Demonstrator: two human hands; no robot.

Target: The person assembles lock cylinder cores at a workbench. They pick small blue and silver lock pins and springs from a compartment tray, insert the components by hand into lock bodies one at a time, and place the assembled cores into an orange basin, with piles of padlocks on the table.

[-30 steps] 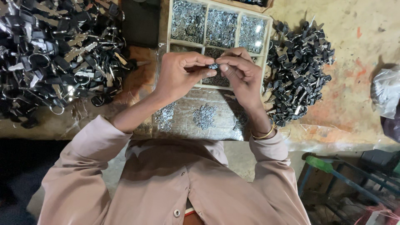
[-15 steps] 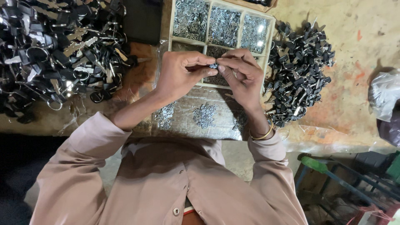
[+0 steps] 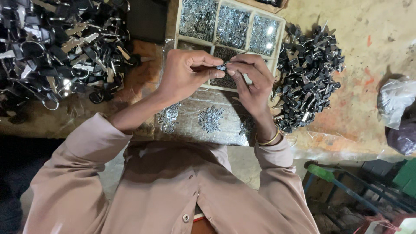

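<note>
Left hand (image 3: 184, 76), right hand (image 3: 251, 82) pinch one small metal part (image 3: 222, 67); two black heaps.

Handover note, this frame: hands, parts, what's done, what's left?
Left hand and right hand: both raised over the tray, fingertips pinching one small metal part between them.
Parts: tray compartments hold small silvery pieces; two little heaps of them lie on the shiny sheet near the body. Black-headed keys are piled to the right, a bigger mixed pile to the left.
Done: cannot tell which pile is finished.
Left: the part in hand is not yet set down.
</note>
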